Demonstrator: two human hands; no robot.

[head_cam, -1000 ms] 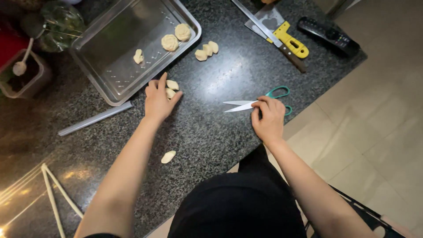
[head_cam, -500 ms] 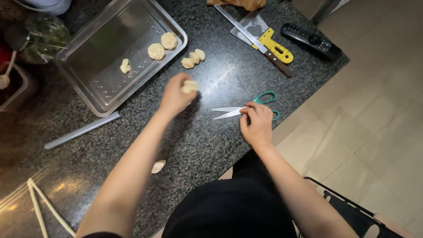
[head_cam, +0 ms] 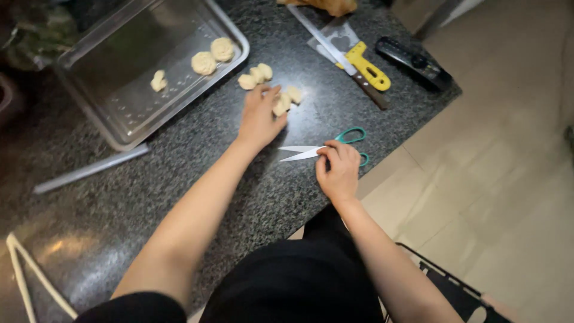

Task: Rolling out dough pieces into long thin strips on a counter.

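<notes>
Dough pieces (head_cam: 286, 100) lay on the dark speckled worktop (head_cam: 179, 179), and in the head view, the only one, the left hand (head_cam: 258, 116) reached over them. Its fingers (head_cam: 270, 94) were spread narrow and curled down onto two or three pale lumps; whether they gripped a lump or only pressed it I could not tell. Three more lumps (head_cam: 255, 76) sat in a short row just beyond, near the corner of the steel tray (head_cam: 119, 128). Inside the tray were two round pieces (head_cam: 212, 55) and one smaller bit (head_cam: 158, 80), well apart from them.

The right hand (head_cam: 339, 172) rested on the scissors (head_cam: 326, 148), fingers closed loosely over the green handles, white blades pointing left and lying flat on the stone. A steel rod (head_cam: 89, 170) lay beside the tray's near edge, and a yellow-handled knife (head_cam: 359, 63) and a black remote (head_cam: 412, 60) sat at the far right corner.

To my eye, soft dough like that wanted a light pinch from the sides, not a squeeze from above, so its shape would keep. I would have kept the blades flat and turned away from the reaching arm.
</notes>
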